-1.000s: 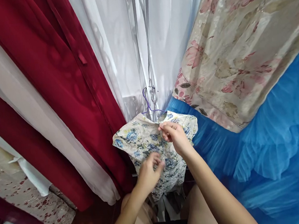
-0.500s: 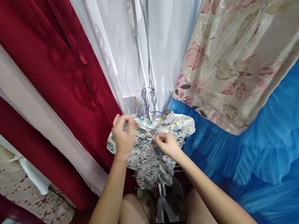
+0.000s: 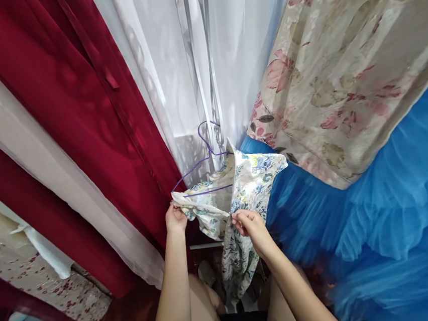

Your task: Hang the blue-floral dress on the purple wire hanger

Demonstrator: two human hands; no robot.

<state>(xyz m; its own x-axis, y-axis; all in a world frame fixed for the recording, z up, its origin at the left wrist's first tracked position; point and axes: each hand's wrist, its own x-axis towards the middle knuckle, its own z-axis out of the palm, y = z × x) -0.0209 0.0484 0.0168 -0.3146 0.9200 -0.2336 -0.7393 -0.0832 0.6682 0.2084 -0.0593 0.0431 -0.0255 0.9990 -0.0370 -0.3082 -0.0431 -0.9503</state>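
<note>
A white floral blouse (image 3: pixel 255 176) with blue and yellow print hangs partly on a purple hanger (image 3: pixel 192 170). Its neckline gapes wide, and the hanger's left arm and lower bar show bare inside the opening. My left hand (image 3: pixel 175 217) is closed on the blouse's edge at the left, just below the hanger's left end. With thumb and fingers pinched, my right hand (image 3: pixel 248 225) grips the front at the bottom of the neck opening. Below it the cloth hangs bunched. The hanger's right arm is mostly hidden by the blouse.
Dark red cloth (image 3: pixel 92 116) hangs close on the left, and white drapes (image 3: pixel 174 58) with straps fall behind the hanger. At right are a floral skirt (image 3: pixel 342 77) and blue tulle (image 3: pixel 392 204). My knees are below, above a reddish floor (image 3: pixel 127 320).
My left hand has moved down and taken hold of the blouse's left edge. The left side has come off the hanger's arm, and the neckline has spread open. My right hand keeps its pinch, slightly lower.
</note>
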